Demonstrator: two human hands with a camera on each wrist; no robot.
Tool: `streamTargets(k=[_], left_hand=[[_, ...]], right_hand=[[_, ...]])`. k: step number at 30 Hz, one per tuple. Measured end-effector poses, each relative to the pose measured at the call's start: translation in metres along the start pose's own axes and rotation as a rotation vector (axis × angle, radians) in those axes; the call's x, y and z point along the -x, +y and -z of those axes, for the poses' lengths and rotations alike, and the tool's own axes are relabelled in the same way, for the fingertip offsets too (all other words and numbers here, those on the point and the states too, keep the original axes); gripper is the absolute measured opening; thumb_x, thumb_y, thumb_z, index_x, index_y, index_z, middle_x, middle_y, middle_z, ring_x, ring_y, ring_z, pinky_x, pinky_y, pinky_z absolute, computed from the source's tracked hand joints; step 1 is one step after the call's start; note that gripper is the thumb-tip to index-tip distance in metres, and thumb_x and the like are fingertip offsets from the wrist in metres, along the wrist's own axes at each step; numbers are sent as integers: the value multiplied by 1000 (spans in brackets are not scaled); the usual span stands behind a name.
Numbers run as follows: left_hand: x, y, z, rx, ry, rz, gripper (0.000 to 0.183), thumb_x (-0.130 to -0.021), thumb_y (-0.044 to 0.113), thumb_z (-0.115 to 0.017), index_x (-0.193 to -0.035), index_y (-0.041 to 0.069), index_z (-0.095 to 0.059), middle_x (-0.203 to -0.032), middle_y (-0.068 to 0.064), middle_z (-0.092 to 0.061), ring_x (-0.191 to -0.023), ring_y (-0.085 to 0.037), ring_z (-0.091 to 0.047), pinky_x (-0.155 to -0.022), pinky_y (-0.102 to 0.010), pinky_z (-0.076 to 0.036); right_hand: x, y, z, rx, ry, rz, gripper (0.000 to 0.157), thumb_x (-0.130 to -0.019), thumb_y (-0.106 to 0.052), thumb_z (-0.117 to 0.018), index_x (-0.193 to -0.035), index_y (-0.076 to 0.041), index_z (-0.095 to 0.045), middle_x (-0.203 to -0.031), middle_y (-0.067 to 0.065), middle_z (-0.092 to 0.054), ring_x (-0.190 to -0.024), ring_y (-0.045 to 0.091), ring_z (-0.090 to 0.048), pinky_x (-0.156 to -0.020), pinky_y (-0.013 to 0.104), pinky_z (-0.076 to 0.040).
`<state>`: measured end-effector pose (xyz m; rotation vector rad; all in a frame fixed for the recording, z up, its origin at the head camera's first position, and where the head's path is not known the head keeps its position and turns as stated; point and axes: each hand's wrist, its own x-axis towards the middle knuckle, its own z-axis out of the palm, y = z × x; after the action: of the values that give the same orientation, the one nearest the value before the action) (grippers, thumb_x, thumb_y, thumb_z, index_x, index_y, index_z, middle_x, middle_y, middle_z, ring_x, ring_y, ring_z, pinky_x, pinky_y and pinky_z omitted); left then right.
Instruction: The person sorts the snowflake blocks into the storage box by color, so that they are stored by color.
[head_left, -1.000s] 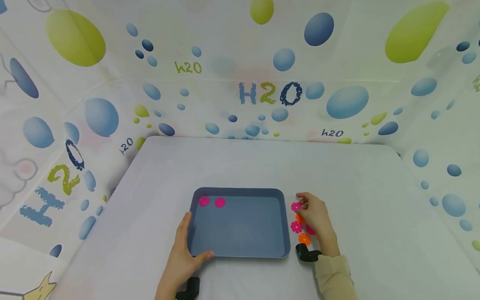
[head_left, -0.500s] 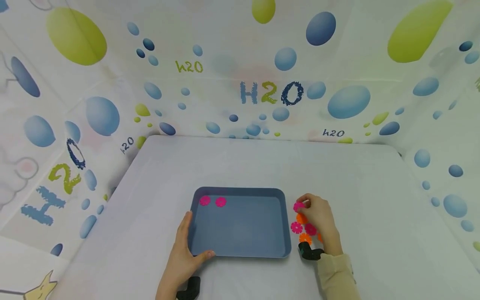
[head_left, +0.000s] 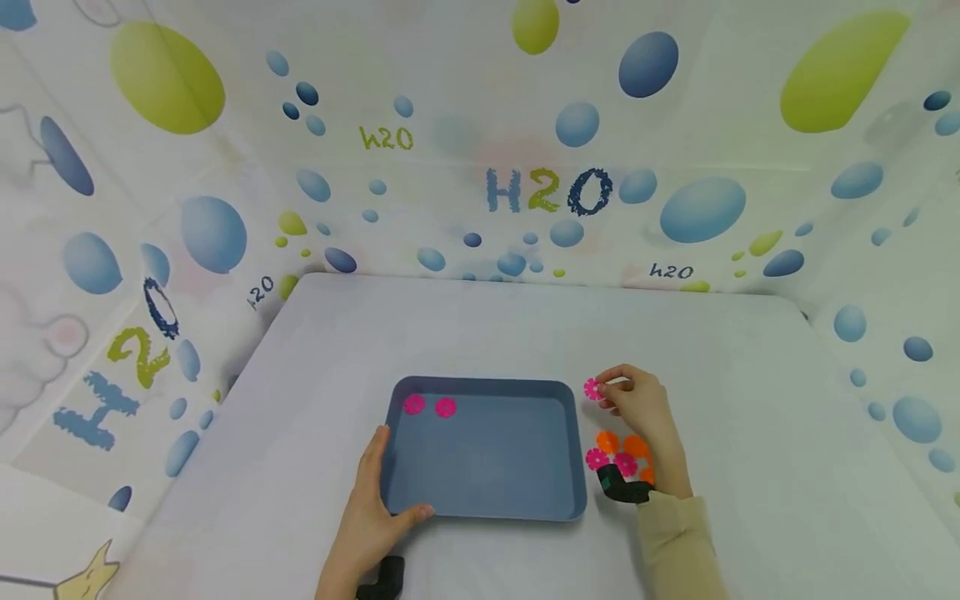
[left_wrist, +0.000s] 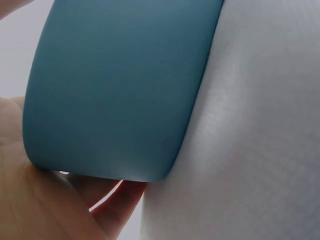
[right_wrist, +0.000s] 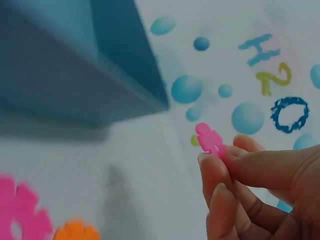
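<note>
My left hand [head_left: 367, 504] holds a blue-grey tray [head_left: 487, 471] at its near left corner, thumb along the front edge and fingers along the left side. In the left wrist view that hand [left_wrist: 45, 205] wraps the tray's outer wall [left_wrist: 120, 90]. Beyond the tray's right edge, my right hand [head_left: 647, 408] pinches a pink flower-shaped plastic disc [head_left: 592, 388] between thumb and fingers. The right wrist view shows the disc [right_wrist: 210, 139] edge-on at the fingertips. Two pink discs [head_left: 414, 404] lie side by side in the tray's far left corner.
Right of the tray lie several loose discs, among them a pink one [head_left: 597, 459] and an orange one [head_left: 607, 442], some partly hidden by the right wrist and its black camera mount [head_left: 624, 486]. A white cloth [head_left: 495, 329] covers the table; a patterned curtain [head_left: 450, 108] hangs behind.
My right hand has taken a pink disc from the loose ones and moved it away toward the far side of the table. The left hand stays at the tray corner.
</note>
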<state>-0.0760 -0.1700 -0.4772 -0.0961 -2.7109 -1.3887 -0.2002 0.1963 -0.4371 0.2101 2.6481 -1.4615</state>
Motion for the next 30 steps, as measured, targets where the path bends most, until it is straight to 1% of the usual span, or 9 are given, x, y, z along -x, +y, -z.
streamTargets(k=[4,7,11,16,19,21,23,26,30], left_hand=[[0,1,1,-3,-2,2,122,-63,27,-90,-157,15,-12,-160,-23,-15,-143,-51,-19,-107,-71,-24],[-1,1,2,1,-5,6,122,-63,27,-90,-157,14,-12,-160,-23,-15,-143,-51,-19,-107,-71,-24],[-1,3,1,10,-11,13,122,-63,25,-90,-156,13,-12,-160,-23,-15,-144,-50,-19,-108,-69,-24],[-1,3,0,13,-12,27,122,-63,24,-90,-157,13,-12,-160,-23,-15,-144,-49,-19,-108,-69,-24],[-1,4,0,14,-10,27,122,-63,23,-90,-157,14,-12,-160,-22,-15,-144,-49,-19,-108,-69,-24],[-1,4,0,7,-5,18,122,-63,24,-91,-157,14,-13,-160,-23,-16,-144,-50,-20,-108,-69,-25],[-1,4,0,-3,1,7,122,-63,24,-91,-156,13,-13,-159,-23,-17,-143,-50,-21,-107,-69,-25],[0,4,1,-19,7,-8,122,-63,25,-91,-156,13,-13,-159,-24,-18,-142,-51,-22,-106,-70,-27],[0,4,1,-16,3,-1,122,-63,26,-90,-157,14,-12,-159,-24,-17,-142,-51,-21,-106,-70,-26]], right_hand=[[-5,-13,-7,-124,-10,46,23,-97,-8,-54,-114,0,-65,-102,21,-69,-88,33,-69,-70,22,-57],[-9,-23,-17,-209,-26,57,25,-97,-8,-54,-119,0,-64,-109,21,-67,-90,29,-69,-71,19,-56],[-14,-36,-31,-308,-53,69,27,-97,-9,-56,-122,-1,-63,-112,19,-67,-91,25,-69,-73,18,-55],[-18,-49,-52,-432,-53,57,29,-94,-8,-61,-123,-1,-62,-106,15,-69,-90,25,-71,-72,18,-55],[-19,-53,-66,-514,-35,36,29,-92,-6,-64,-121,-2,-62,-95,11,-71,-83,23,-72,-70,19,-56],[-18,-54,-74,-541,-34,28,30,-92,-5,-64,-121,-2,-61,-87,8,-72,-78,21,-72,-68,20,-56],[-17,-54,-82,-562,-36,13,30,-91,-4,-65,-120,-3,-61,-84,8,-72,-75,21,-71,-66,21,-56],[-15,-56,-92,-547,-52,-4,29,-90,-4,-66,-119,-3,-60,-87,15,-72,-72,20,-71,-65,22,-55],[-14,-59,-99,-513,-75,-9,28,-90,-7,-66,-117,-4,-61,-96,24,-71,-73,23,-71,-64,21,-55]])
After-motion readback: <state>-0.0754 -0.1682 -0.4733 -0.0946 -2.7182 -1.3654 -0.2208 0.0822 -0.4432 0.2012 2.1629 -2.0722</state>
